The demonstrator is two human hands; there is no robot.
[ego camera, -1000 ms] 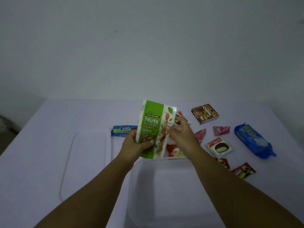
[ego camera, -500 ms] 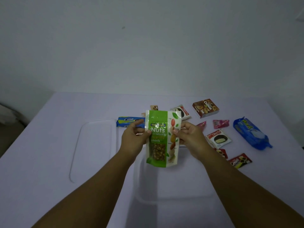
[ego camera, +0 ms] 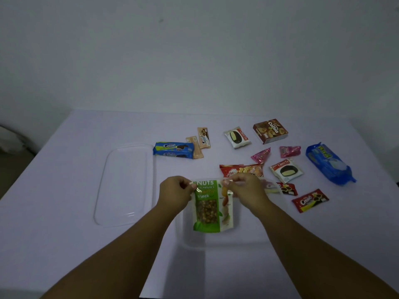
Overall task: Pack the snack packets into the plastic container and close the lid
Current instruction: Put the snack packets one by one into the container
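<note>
A green and white nuts pouch (ego camera: 212, 209) hangs into the clear plastic container (ego camera: 254, 240) at the table's near middle. My left hand (ego camera: 176, 190) pinches its top left corner and my right hand (ego camera: 245, 186) pinches its top right, folding the top edge over. The clear lid (ego camera: 127, 184) lies flat to the container's left. Loose snacks lie beyond: a blue cookie pack (ego camera: 173, 150), a red chips packet (ego camera: 241, 170), a brown Collon box (ego camera: 270, 131), two Choco Pie packets (ego camera: 286, 170), a big blue biscuit pack (ego camera: 329, 163).
Two tan wafer packets (ego camera: 203, 138) sit by the blue cookie pack. Pink candy wrappers (ego camera: 289, 151) and red cream-cookie packets (ego camera: 309, 200) lie to the container's right. A pale wall stands behind the white table (ego camera: 64, 212).
Both hands lowered the nuts pouch from upright above the table down into the container. The view tilted down, so the snacks behind the pouch now show.
</note>
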